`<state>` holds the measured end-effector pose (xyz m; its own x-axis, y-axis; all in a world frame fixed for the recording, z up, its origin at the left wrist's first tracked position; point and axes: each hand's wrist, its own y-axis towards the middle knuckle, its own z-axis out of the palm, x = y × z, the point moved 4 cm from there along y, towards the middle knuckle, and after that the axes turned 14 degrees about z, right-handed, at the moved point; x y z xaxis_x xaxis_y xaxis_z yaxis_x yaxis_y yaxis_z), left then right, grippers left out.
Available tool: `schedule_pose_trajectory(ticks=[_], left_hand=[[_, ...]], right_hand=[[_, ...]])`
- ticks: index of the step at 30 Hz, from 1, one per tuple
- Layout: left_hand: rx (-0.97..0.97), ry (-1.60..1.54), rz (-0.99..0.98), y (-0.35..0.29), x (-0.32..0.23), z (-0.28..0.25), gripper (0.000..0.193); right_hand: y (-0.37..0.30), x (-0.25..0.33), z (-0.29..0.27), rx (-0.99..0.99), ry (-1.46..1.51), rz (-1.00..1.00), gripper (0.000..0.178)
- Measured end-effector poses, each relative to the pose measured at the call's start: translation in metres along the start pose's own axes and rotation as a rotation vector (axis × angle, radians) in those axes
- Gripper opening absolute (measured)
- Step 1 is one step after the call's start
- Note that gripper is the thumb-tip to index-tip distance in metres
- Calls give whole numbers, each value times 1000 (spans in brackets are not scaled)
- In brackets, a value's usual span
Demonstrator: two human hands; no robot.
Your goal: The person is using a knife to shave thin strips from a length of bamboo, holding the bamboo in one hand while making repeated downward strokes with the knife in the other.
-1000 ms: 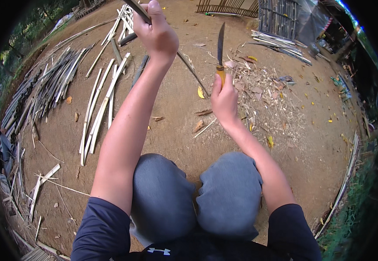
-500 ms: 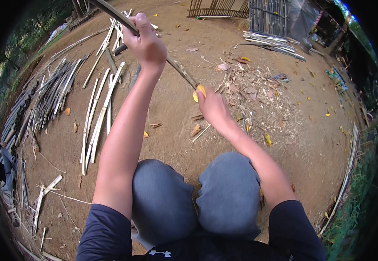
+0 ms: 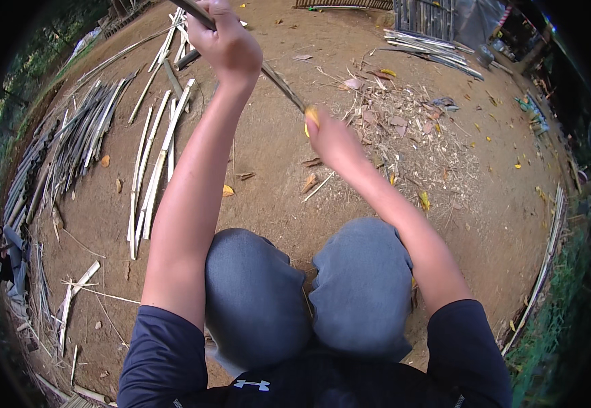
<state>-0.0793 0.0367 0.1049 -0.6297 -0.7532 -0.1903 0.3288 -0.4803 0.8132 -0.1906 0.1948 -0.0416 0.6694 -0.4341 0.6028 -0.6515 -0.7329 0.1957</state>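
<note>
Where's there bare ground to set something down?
Mostly bare soil lies right of the right forearm, between the wood shavings and long strips at far right. Another patch lies between the knees and the held stick. The left is crowded: stick pile, pale strips.

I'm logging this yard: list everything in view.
Stick: one, brownish, upper centre
Knife handle: one, yellow, upper centre
Loose strips: several, pale, left of centre
Stick pile: one, grey, far left
Shavings: many, pale, right of centre
Leaves: several, yellow, scattered
Strip stack: one, pale, upper right
Slatted panels: two, tan and dark, top
Shirt: one, dark, bottom
Knees: two, blue, lower centre
Left hand: one, bare, on stick
Right hand: one, bare, on handle
</note>
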Motion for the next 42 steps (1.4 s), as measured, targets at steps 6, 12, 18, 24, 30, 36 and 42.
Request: schedule_pose_trajectory(ticks=[6, 12, 18, 24, 30, 36, 42], left_hand=[[-113, -253, -151, 0, 7, -9, 28], [-151, -525, -347, 2, -4, 3, 30], [6, 66, 83, 6, 0, 1, 31], [9, 50, 15, 6, -3, -6, 28], [-20, -12, -59, 1, -1, -3, 26], [80, 4, -83, 4, -5, 2, 21], [147, 108, 54, 28, -24, 13, 24]], right_hand=[[-2, 16, -20, 34, 221, 157, 34], [4, -21, 13, -16, -95, 17, 36], [-2, 0, -2, 0, -28, 23, 37], [-8, 12, -10, 70, 125, 178, 37], [-1, -15, 14, 227, -156, 216, 44], [-3, -9, 7, 209, -162, 256, 44], [7, -14, 4, 157, -136, 256, 45]])
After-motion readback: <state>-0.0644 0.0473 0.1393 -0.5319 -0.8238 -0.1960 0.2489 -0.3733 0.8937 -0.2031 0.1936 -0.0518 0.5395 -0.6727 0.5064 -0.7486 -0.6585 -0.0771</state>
